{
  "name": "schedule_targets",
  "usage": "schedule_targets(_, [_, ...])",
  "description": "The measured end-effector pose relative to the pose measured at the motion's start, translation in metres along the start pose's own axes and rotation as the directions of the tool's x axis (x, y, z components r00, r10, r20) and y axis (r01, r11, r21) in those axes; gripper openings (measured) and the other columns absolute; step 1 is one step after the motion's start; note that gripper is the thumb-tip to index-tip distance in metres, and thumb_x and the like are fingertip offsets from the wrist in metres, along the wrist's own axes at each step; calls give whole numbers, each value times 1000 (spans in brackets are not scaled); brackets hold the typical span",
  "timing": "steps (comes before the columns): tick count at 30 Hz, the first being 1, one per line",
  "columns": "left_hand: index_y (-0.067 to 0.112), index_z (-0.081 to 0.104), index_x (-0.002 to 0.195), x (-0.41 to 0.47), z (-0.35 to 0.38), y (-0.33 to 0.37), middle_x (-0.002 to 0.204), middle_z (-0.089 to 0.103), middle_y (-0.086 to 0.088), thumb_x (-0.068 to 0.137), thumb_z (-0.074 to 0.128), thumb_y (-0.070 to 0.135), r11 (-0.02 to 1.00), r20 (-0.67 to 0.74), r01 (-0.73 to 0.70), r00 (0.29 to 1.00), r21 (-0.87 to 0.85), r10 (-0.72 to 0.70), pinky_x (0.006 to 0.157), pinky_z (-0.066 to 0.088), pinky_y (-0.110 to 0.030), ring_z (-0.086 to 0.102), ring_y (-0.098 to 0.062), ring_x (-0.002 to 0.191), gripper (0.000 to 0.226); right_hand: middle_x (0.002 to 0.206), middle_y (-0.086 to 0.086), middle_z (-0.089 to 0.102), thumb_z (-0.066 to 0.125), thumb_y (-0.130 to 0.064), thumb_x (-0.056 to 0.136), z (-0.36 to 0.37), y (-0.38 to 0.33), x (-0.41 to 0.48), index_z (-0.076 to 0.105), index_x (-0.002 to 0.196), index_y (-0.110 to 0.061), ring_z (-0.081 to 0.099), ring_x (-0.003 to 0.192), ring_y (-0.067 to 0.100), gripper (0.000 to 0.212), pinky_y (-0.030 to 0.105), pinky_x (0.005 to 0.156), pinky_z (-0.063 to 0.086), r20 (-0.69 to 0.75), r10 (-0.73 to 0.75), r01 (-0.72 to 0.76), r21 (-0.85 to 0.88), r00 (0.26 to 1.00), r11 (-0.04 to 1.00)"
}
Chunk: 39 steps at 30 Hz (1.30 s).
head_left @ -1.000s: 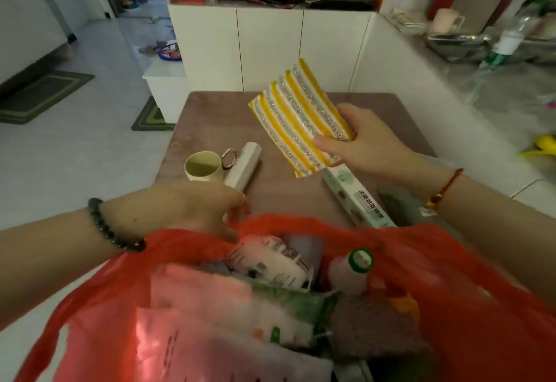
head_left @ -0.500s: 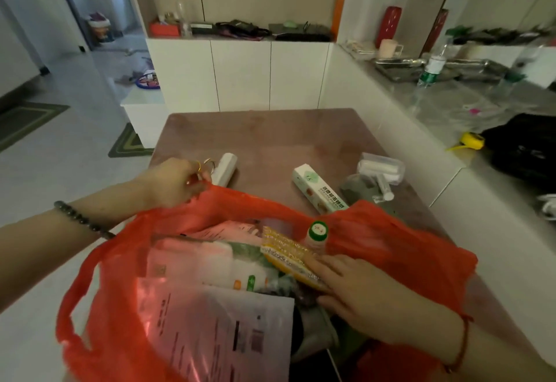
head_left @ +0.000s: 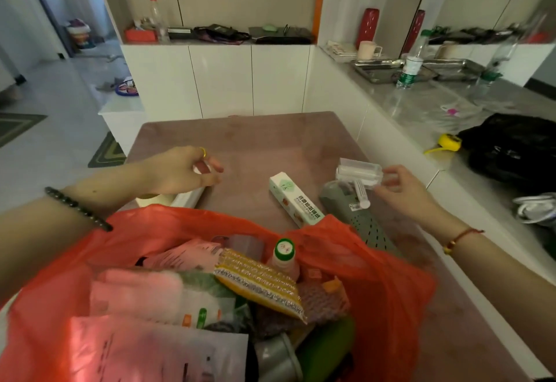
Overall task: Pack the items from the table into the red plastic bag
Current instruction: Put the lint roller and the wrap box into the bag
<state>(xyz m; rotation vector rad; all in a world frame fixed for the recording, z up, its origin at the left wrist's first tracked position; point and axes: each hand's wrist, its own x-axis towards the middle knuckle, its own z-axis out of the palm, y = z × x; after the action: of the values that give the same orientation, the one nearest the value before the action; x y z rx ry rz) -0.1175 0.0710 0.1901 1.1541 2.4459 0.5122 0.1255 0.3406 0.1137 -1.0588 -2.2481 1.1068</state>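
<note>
The red plastic bag (head_left: 376,285) stands open in front of me, holding a yellow striped sponge pack (head_left: 258,282), a green-capped bottle (head_left: 284,251) and several packets. My left hand (head_left: 177,171) is beyond the bag's rim, its fingers curled round the far end of a white roll (head_left: 189,198). A cream cup (head_left: 152,200) peeks out under that wrist. My right hand (head_left: 400,189) pinches the right end of a clear-covered lint roller (head_left: 356,171), which lies on a grey-green perforated item (head_left: 364,225). Between my hands lies a white-and-green box (head_left: 294,198).
The brown table (head_left: 255,141) ends at white cabinets (head_left: 222,81) behind it. A white ledge and grey counter (head_left: 421,108) run along the right, carrying bottles, metal trays, a yellow tape measure (head_left: 449,142) and a black bag (head_left: 517,147).
My right hand left the sponge pack inside the bag and moved out to the lint roller. My left hand let go of the bag's rim and went to the white roll.
</note>
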Motion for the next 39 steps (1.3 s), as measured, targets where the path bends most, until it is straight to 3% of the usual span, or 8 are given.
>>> schedule_targets(2, [20,62,105,11,12,22,88,59,12,86,59,29,999,20,-31,999,-6,31,75,42,-23,55,-15,85,22,116,7,60,61,-20,84,14,41,27,47,127,-10,61,84,2,46,10,62,46,142,113,-118,26,983,993])
schedule_targets(6, [18,59,115,41,43,44,103,63,0,87,57,34,997,95,-78,992,-18,79,89,47,-27,60,-18,94,33,115,8,63,63,-24,82,36,85,74,56,110,-26,60,103,26,29,48,91,50,191,295,-314,82,936,946])
schedule_targets(13, [31,53,118,43,64,46,98,61,13,80,58,50,993,299,-110,947,-35,116,85,47,-20,59,-8,90,43,86,14,52,43,-7,94,59,74,103,45,98,0,47,65,17,9,22,49,33,154,390,-349,-236,908,907])
schedule_targets(16, [36,46,125,35,56,29,108,58,12,73,63,55,994,350,-97,934,54,72,89,46,-23,57,-9,99,58,89,17,48,34,-14,98,52,58,102,45,87,-3,42,61,16,19,24,48,29,134,319,-276,-264,938,924])
schedule_targets(19, [32,48,124,30,50,9,105,56,11,74,66,52,933,353,-161,935,321,39,85,45,-22,58,-13,101,56,91,17,52,31,-19,99,38,32,91,45,116,3,53,74,23,32,27,59,44,74,119,-107,-147,990,983])
schedule_targets(28, [18,60,105,14,46,-15,103,59,-6,93,44,30,797,-44,-88,989,598,142,63,33,-29,60,-29,96,23,68,0,53,58,-8,86,-4,-87,-53,49,117,-22,53,57,7,35,14,55,46,148,-308,199,496,940,845])
schedule_targets(34, [7,59,95,6,32,-18,101,66,-11,87,55,26,981,-131,-32,990,192,58,84,47,-37,59,-33,102,21,69,-2,61,58,-31,80,25,-104,-124,54,102,-27,58,63,12,23,29,55,48,616,-190,81,200,765,976])
schedule_targets(39, [14,53,111,-11,17,-40,116,56,-5,86,57,27,874,178,-32,982,485,-63,96,42,-36,51,-28,116,28,100,-7,55,49,-28,92,59,-110,-153,42,120,-30,56,80,6,30,26,69,50,639,-187,275,-39,746,961])
